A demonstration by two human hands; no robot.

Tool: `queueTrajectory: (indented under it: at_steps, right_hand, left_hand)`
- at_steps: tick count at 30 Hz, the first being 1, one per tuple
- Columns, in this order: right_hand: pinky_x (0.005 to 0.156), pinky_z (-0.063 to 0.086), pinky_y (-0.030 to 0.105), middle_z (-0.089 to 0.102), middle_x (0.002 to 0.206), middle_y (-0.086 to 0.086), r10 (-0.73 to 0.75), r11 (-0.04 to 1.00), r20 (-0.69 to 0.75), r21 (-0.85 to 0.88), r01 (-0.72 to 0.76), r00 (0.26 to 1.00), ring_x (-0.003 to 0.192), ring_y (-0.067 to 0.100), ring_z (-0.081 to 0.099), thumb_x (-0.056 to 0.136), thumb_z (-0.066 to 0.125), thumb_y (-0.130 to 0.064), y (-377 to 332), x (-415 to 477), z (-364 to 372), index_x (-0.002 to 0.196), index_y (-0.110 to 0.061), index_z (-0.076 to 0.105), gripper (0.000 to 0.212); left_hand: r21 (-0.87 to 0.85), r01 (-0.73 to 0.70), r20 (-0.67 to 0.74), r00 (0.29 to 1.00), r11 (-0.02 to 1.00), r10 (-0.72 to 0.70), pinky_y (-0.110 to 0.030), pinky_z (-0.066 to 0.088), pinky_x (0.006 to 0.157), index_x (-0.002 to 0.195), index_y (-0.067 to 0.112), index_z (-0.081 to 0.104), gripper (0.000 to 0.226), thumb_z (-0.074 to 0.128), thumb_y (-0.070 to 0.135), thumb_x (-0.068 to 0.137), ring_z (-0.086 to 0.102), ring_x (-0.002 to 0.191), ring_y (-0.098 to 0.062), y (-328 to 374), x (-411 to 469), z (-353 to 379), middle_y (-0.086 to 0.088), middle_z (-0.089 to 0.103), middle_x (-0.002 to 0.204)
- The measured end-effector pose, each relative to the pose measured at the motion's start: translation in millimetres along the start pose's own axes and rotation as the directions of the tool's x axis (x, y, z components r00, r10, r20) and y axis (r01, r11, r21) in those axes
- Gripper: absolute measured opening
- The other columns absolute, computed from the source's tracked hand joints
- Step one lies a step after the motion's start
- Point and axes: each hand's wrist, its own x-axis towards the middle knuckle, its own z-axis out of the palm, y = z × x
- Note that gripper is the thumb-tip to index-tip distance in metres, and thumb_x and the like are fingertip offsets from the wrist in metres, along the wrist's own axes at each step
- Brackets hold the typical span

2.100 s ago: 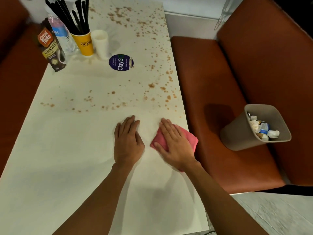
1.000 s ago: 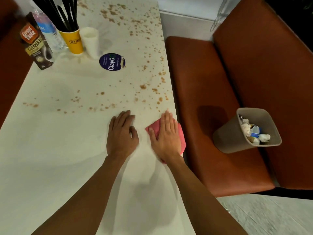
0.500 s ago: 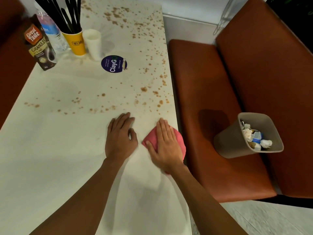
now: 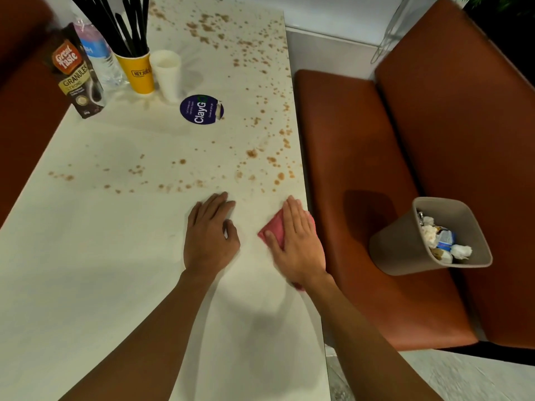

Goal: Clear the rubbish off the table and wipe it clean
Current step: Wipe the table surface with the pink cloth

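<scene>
Pink cloth [image 4: 275,230] is lying flat on the white table [image 4: 101,256], close to its right edge. The right hand [image 4: 298,244] is pressing down on it with straight fingers held together; the hand is not clenching, and the cloth is showing beyond the thumb and at the wrist. The left hand [image 4: 210,238] is resting palm-down on the bare tabletop just beside the right hand, fingers relaxed and grasping nothing.

Brown stains [image 4: 252,153] are spreading across the table beyond both hands, densest along the right edge and towards the far end. The nearer part of the surface is showing no spots.

At the far left of the table, a dark granules packet [image 4: 76,79] is standing upright. A water bottle [image 4: 100,59] is standing just behind it. A yellow cup [image 4: 139,73] is holding black straws [image 4: 115,27], and a white cup [image 4: 167,73] is standing just beside it. A round blue sticker [image 4: 201,109] is lying flat near the white cup.

To the right of the table, a grey bin [image 4: 405,244] is sitting tilted on the brown bench [image 4: 362,140]. Crumpled rubbish [image 4: 443,241] is lying inside the bin.
</scene>
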Motion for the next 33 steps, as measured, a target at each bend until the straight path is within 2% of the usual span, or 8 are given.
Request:
queueTrajectory:
  at_steps: [4, 8, 10, 16, 22, 28, 30, 33]
  right_hand:
    - [0.132, -0.001, 0.042, -0.017, 0.174, 0.006, 0.224, 0.974, -0.033, 0.032, -0.223, 0.974, 0.160, 0.018, -0.021, 0.105, 0.008, -0.070, -25, 44, 4, 0.165, -0.009, -0.012, 0.088]
    - [0.131, -0.008, 0.038, -0.017, 0.174, 0.002, -0.127, 0.992, 0.051, 0.005, 0.127, 0.991, 0.158, 0.012, -0.024, 0.106, 0.014, -0.071, -28, 27, 1, 0.167, -0.013, -0.008, 0.087]
    - [0.131, -0.007, 0.037, -0.016, 0.175, -0.002, -0.199, 0.980, 0.058, -0.001, 0.200, 0.978, 0.158, 0.008, -0.023, 0.106, 0.016, -0.072, -11, 8, -3, 0.168, -0.017, -0.007, 0.086]
    - [0.132, -0.002, 0.042, -0.015, 0.175, 0.005, 0.192, 0.981, -0.023, 0.042, -0.191, 0.981, 0.160, 0.018, -0.019, 0.104, 0.008, -0.072, -21, 61, 1, 0.166, -0.009, -0.011, 0.090]
    - [0.130, -0.009, 0.035, -0.019, 0.174, -0.002, -0.153, 0.988, 0.057, 0.003, 0.153, 0.987, 0.158, 0.009, -0.024, 0.104, 0.012, -0.074, -13, 29, 1, 0.167, -0.016, -0.010, 0.088]
    - [0.132, -0.002, 0.042, -0.011, 0.175, 0.008, 0.205, 0.979, -0.037, 0.013, -0.205, 0.978, 0.161, 0.020, -0.016, 0.105, 0.010, -0.069, -16, 80, -1, 0.166, -0.007, -0.008, 0.088]
    - [0.132, -0.003, 0.042, -0.013, 0.175, 0.008, 0.146, 0.989, -0.010, 0.035, -0.145, 0.989, 0.160, 0.019, -0.018, 0.106, 0.012, -0.068, -28, 84, 0, 0.166, -0.008, -0.009, 0.088]
    - [0.131, -0.008, 0.036, -0.018, 0.174, 0.001, -0.097, 0.995, 0.039, 0.030, 0.095, 0.995, 0.159, 0.012, -0.022, 0.106, 0.013, -0.071, -23, 50, 0, 0.166, -0.013, -0.010, 0.087]
  left_hand:
    - [0.002, 0.002, 0.005, 1.000, 1.000, -0.002, -0.047, 0.031, 0.124, 0.135, 0.016, 0.068, 0.051, 0.045, 0.016, 0.089, 0.045, 0.147, -0.017, 0, 1, 0, 0.000, 0.056, 0.154]
    - [0.016, -0.003, -0.002, 1.000, 1.000, 0.003, -0.048, 0.030, 0.125, 0.135, 0.015, 0.068, 0.051, 0.043, 0.016, 0.090, 0.045, 0.147, -0.018, -1, 0, 0, 0.000, 0.056, 0.154]
    - [0.020, 0.000, -0.004, 1.000, 1.000, 0.000, -0.048, 0.030, 0.125, 0.135, 0.015, 0.068, 0.051, 0.043, 0.015, 0.090, 0.045, 0.147, -0.018, -1, 0, 0, 0.000, 0.055, 0.154]
    - [0.057, 0.024, 0.033, 0.999, 0.998, -0.026, -0.048, 0.027, 0.126, 0.139, 0.018, 0.065, 0.054, 0.040, 0.019, 0.091, 0.041, 0.150, -0.018, 0, 2, 0, 0.001, 0.051, 0.158]
    - [0.137, 0.013, 0.079, 0.997, 0.991, -0.024, -0.047, 0.023, 0.128, 0.147, 0.020, 0.057, 0.059, 0.036, 0.021, 0.092, 0.033, 0.155, -0.018, 2, 3, 0, 0.000, 0.043, 0.164]
    - [0.131, 0.032, 0.075, 0.996, 0.991, -0.042, -0.047, 0.022, 0.128, 0.147, 0.022, 0.057, 0.057, 0.039, 0.021, 0.093, 0.032, 0.155, -0.018, 4, 5, 0, 0.000, 0.042, 0.165]
    - [0.131, 0.028, 0.072, 0.997, 0.991, -0.038, -0.048, 0.023, 0.128, 0.146, 0.021, 0.057, 0.057, 0.040, 0.021, 0.092, 0.033, 0.155, -0.018, 2, 4, -1, 0.000, 0.042, 0.165]
    - [0.126, 0.035, 0.079, 0.996, 0.991, -0.045, -0.048, 0.023, 0.128, 0.147, 0.021, 0.057, 0.057, 0.038, 0.023, 0.093, 0.032, 0.155, -0.018, 3, 2, -1, 0.000, 0.042, 0.165]
